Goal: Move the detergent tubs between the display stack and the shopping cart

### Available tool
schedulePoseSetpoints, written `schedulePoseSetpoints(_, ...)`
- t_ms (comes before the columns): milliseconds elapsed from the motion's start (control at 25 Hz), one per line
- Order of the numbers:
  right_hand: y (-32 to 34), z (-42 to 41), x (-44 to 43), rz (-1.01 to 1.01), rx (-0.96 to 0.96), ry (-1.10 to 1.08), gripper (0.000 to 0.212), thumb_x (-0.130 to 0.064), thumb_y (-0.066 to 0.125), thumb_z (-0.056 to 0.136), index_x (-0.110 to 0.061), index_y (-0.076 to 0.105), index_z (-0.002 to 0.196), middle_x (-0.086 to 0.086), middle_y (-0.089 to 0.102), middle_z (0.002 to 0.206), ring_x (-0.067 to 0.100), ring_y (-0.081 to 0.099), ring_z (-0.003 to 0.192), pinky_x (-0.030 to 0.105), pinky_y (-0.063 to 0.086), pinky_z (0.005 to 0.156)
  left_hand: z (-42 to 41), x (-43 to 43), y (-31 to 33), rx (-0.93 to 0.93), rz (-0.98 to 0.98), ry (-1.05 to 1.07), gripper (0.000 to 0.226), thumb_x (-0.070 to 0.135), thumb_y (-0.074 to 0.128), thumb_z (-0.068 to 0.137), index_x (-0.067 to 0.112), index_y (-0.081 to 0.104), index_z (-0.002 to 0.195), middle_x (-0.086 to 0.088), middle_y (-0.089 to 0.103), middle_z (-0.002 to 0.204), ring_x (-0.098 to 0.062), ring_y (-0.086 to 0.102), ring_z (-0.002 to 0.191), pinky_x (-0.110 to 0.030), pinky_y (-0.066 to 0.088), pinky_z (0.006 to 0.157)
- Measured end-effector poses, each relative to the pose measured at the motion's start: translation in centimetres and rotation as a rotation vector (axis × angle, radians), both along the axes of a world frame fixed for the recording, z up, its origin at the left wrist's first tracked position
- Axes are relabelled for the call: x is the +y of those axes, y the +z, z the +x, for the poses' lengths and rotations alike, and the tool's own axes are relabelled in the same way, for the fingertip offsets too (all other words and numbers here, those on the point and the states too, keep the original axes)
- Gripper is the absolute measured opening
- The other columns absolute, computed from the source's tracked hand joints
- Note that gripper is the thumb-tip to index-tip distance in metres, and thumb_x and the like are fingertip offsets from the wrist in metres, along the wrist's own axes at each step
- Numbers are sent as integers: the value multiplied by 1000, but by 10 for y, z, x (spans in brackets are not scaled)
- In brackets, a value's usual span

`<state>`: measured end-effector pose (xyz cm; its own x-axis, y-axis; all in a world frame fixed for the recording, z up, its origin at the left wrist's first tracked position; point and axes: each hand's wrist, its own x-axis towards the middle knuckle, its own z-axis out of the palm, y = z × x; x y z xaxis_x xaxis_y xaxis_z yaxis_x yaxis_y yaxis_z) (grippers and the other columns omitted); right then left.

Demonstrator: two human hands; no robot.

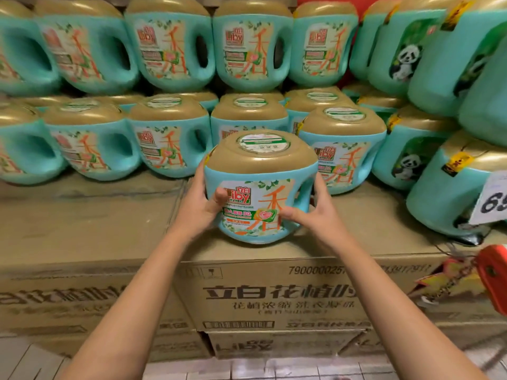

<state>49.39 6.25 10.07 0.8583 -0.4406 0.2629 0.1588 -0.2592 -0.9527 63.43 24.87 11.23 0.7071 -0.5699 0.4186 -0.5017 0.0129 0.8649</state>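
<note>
A teal detergent tub (260, 171) with a gold lid stands upright on the brown cardboard cartons (274, 292) near their front edge. My left hand (199, 205) grips its left side, thumb on the label. On its right side, by the handle, my right hand (310, 212) holds it with the thumb across the label's lower right. Behind it the display stack (170, 138) holds two tiers of matching tubs. No shopping cart is in view.
Panda-label teal tubs (406, 160) crowd the right side. A white price card (491, 201) hangs at the right edge, with a red object (493, 281) below it. More cartons (82, 229) spread to the left. Tiled floor (247, 371) shows at the bottom.
</note>
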Motion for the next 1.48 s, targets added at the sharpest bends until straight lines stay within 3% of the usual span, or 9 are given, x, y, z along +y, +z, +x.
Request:
schedulePoseSetpoints(200, -8, 17, -8, -33, 6, -91, 108, -48, 88, 51, -42, 26, 139, -22, 43, 140, -5, 41, 129, 33, 38, 111, 12, -10, -13, 89, -25, 63, 119, 96, 47, 50, 27, 30, 146, 2, 40, 147, 5, 41, 131, -18, 40, 104)
schedulePoseSetpoints(280, -12, 24, -10, -68, 13, -177, 107, -44, 89, 54, -40, 26, 140, -18, 42, 138, -2, 42, 128, 36, 37, 112, 12, -13, -18, 127, -44, 124, 106, 88, 60, 54, 37, 29, 142, 3, 37, 147, 16, 41, 124, -6, 42, 92)
schedulePoseSetpoints(440, -15, 35, -14, -216, 76, -323, 113, -45, 87, 58, -29, 24, 150, -6, 29, 135, 15, 37, 132, 36, 32, 114, 14, -19, -31, 182, -74, 142, 98, 48, 87, 43, 51, 30, 122, 7, 42, 140, 8, 47, 122, -10, 45, 93)
schedulePoseSetpoints(720, -8, 50, -11, -263, 66, -445, 104, -54, 85, 55, -21, 36, 140, 0, 46, 132, 20, 48, 122, 45, 42, 104, 24, -40, -34, 228, -222, 213, 88, 1, 87, 60, 31, 41, 127, 1, 50, 137, 3, 53, 121, -21, 50, 96)
schedulePoseSetpoints(880, -9, 53, -11, -330, 84, -485, 104, -60, 82, 54, -20, 38, 139, 2, 47, 130, 22, 48, 121, 46, 43, 101, 23, -43, -32, 225, -177, 287, 88, 0, 84, 66, 20, 41, 140, 6, 53, 131, 18, 54, 106, -7, 49, 78)
schedulePoseSetpoints(1040, -6, 53, -14, -302, 108, -447, 101, -54, 84, 58, -18, 37, 139, 3, 46, 132, 22, 48, 122, 43, 43, 102, 8, -41, -20, 238, -63, 398, 85, 12, 85, 70, 23, 42, 142, 3, 54, 131, -3, 55, 113, -21, 51, 88)
schedulePoseSetpoints(1200, -7, 25, -9, -168, 98, -371, 72, -28, 77, 80, -19, 38, 139, 0, 53, 124, 17, 53, 115, 31, 45, 99, -27, -28, -17, 265, 24, 567, 46, 24, 72, 85, 25, 53, 126, 3, 56, 129, -9, 52, 115, -35, 46, 98)
schedulePoseSetpoints(1320, -11, -25, 3, 18, 28, -386, 35, -17, 67, 88, -24, 51, 119, 1, 65, 106, 12, 62, 96, 31, 53, 90, -67, -13, -17, 363, -155, 416, 19, 14, 62, 92, 26, 62, 107, 6, 66, 107, -4, 61, 97, -32, 52, 92)
schedulePoseSetpoints(1480, -27, -113, 34, 231, -41, -512, 16, -12, 64, 90, -24, 63, 100, 6, 72, 85, 12, 66, 80, 28, 54, 77, -125, -8, -23, 475, -164, 119, 17, 13, 58, 93, 26, 67, 99, 4, 73, 97, 0, 65, 89, -14, 51, 80)
